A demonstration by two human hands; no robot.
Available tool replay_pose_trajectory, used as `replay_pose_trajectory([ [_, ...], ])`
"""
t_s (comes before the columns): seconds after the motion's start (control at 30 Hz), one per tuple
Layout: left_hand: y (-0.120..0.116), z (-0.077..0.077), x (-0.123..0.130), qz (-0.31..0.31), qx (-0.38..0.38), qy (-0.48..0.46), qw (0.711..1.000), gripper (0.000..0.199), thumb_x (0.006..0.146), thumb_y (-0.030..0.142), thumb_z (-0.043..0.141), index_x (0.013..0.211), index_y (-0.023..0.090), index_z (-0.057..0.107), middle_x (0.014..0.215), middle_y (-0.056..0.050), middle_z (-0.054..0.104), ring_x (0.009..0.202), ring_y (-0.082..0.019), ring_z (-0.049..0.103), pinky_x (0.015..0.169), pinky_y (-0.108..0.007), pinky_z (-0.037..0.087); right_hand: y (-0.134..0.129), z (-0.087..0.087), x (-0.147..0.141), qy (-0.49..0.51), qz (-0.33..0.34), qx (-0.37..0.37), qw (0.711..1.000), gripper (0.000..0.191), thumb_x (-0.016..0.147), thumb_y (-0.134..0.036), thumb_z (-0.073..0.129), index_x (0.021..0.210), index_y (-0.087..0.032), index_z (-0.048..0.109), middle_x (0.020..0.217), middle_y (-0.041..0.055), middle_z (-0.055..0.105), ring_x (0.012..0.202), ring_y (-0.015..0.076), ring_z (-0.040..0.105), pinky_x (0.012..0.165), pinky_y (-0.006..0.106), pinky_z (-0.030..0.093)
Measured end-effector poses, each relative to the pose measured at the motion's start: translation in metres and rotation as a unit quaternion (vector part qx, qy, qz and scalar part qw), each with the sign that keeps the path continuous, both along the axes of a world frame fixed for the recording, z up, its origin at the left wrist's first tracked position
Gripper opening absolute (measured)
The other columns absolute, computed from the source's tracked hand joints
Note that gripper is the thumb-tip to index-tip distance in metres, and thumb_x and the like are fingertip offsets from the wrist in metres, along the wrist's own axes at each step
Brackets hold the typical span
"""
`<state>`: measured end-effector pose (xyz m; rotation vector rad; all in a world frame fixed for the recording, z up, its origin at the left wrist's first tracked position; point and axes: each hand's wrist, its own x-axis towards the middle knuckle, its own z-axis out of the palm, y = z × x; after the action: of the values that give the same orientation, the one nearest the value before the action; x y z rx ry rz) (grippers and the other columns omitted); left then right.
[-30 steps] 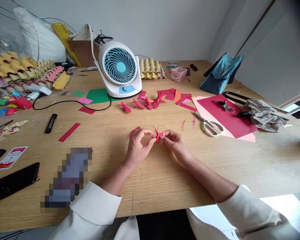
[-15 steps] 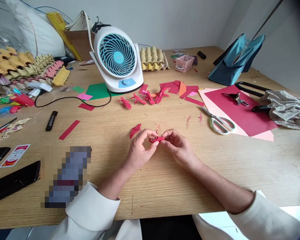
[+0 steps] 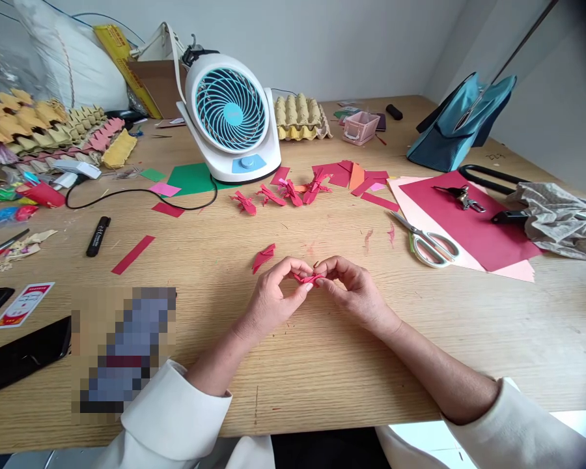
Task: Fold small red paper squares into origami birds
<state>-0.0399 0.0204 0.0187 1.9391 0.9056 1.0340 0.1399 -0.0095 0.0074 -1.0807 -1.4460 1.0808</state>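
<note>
A small folded piece of red paper (image 3: 306, 279) is pinched between my two hands, just above the table. My left hand (image 3: 276, 294) grips its left end with thumb and fingers closed. On the other end, my right hand (image 3: 354, 291) holds it the same way, fingertips almost meeting those of the left. The fingers hide much of the paper. Beyond my left hand lies another folded red paper piece (image 3: 264, 258). Farther back stand several finished-looking red paper figures (image 3: 289, 193) in a row, with thin protruding strips.
A white fan (image 3: 232, 117) stands behind the paper figures. Scissors (image 3: 427, 241) rest by red and pink sheets (image 3: 473, 215) on the right. A red strip (image 3: 133, 255), a black marker (image 3: 98, 236) and phones (image 3: 27, 355) lie on the left. A blue bag (image 3: 461, 124) stands back right.
Both hands stay in nearly the same place on the folded red paper. The paper has tilted and looks narrower, and my right fingers have moved slightly closer to the left ones.
</note>
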Motion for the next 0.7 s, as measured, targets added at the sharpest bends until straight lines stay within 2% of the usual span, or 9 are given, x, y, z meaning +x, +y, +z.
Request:
replay_pose_trajectory([
  [0.27,0.003,-0.011,0.002,-0.007,-0.117,-0.090,0.989,0.014,0.080,0.018,0.065,0.093,0.017,0.060,0.090,-0.004,0.067,0.081,-0.014,0.065,0.074,-0.025,0.055,-0.001,0.006,0.003,-0.072,-0.002,0.054,0.996,0.001,0.088,-0.020,0.063,0.089,-0.019,0.064,0.090,0.0034,0.066,0.081,0.0142,0.061,0.078,0.030,0.050],
  [0.47,0.002,-0.003,0.003,-0.015,-0.201,-0.102,0.974,0.011,0.079,0.019,0.064,0.089,0.015,0.062,0.085,-0.003,0.065,0.076,-0.012,0.065,0.072,-0.025,0.054,-0.001,0.009,0.003,-0.125,0.002,0.142,0.982,0.011,0.087,-0.008,0.059,0.086,-0.019,0.062,0.086,0.0035,0.062,0.081,0.0147,0.061,0.077,0.030,0.049],
  [0.57,0.002,0.002,0.004,-0.020,-0.208,-0.101,0.973,0.005,0.077,0.017,0.064,0.080,0.014,0.061,0.077,-0.001,0.064,0.070,-0.011,0.062,0.068,-0.023,0.052,-0.001,0.009,0.003,-0.149,0.006,0.188,0.971,0.015,0.086,-0.005,0.057,0.087,-0.019,0.062,0.086,0.0043,0.062,0.083,0.0164,0.060,0.077,0.031,0.049],
  [0.7,0.002,0.004,0.005,-0.011,-0.202,-0.103,0.974,0.003,0.076,0.016,0.063,0.076,0.015,0.061,0.072,0.000,0.062,0.068,-0.011,0.061,0.067,-0.023,0.051,-0.001,0.009,0.004,-0.176,0.010,0.210,0.962,0.019,0.086,-0.003,0.055,0.091,-0.020,0.063,0.089,0.0052,0.059,0.085,0.0172,0.059,0.077,0.033,0.050],
])
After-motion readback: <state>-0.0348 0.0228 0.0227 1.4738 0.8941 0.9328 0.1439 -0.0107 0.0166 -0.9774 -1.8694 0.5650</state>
